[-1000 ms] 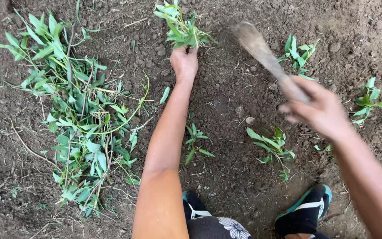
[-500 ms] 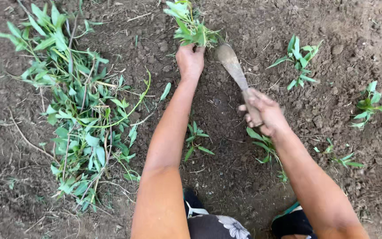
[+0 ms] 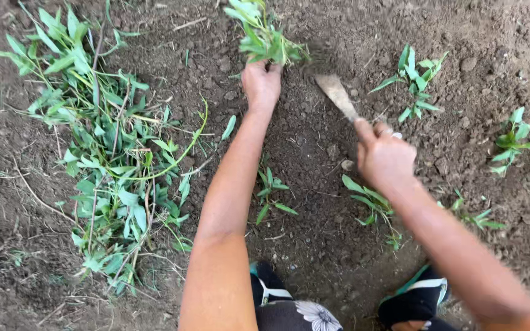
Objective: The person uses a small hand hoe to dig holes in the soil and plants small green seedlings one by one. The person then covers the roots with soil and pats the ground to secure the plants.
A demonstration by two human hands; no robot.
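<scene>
The blade (image 3: pixel 335 93) is motion-blurred, its tip lost in the soil just beyond the right hand (image 3: pixel 384 156), whose grip hides the handle. The plant (image 3: pixel 264 37) above the left hand (image 3: pixel 261 83) is cut off by the top edge.

- We see bare soil (image 3: pixel 314 202) open between the two forearms, broken only by a small seedling (image 3: pixel 271 196) near the left arm.
- A wide heap of cut greens (image 3: pixel 105 153) blocks the ground to the left.
- Ahead, the left hand (image 3: pixel 261 83) closes on a plant (image 3: pixel 264 37), with the blade (image 3: pixel 337 95) in the right hand (image 3: pixel 384 156) just beside it, so the gap there is narrow.
- On the right, scattered seedlings (image 3: pixel 415 76) leave soil lanes between them.
</scene>
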